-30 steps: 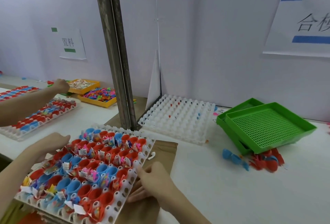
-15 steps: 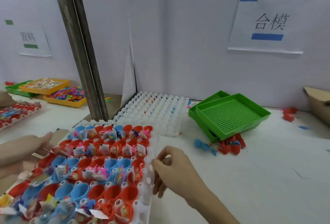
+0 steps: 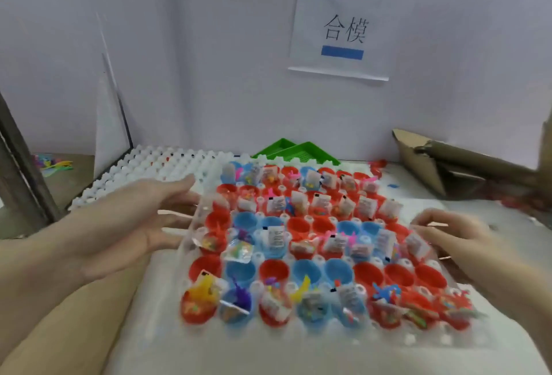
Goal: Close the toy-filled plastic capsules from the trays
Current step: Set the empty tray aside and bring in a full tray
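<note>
the white tray of red and blue capsule halves is sitting in the middle of the table, right in front of the person, and both hands are working at its sides. the left hand is lying open against the tray's left edge, fingers straight and spread, some seeming to slide under the rim. the right hand is resting on the right edge with its fingers bent over the rim, though motion blur is making it hard to say whether it is truly gripping or only touching, so i cannot tell. many cups are holding small toys and folded paper slips that are sticking up above the rims, and none of the capsules is looking closed yet. judging from this, the tray is being positioned, and the closing is not yet begun. the risk is lying in how loose everything is: if one hand is lifting or pushing harder than the other, the tray could be tilting and the cups on the low side spilling their toys. the tall slips could also be getting pinched between halves later, keeping a capsule from snapping shut. behind the tray an empty white tray is lying close, with green trays beyond it and a cardboard box to the right, so a push too far forward could be knocking into them.
</note>
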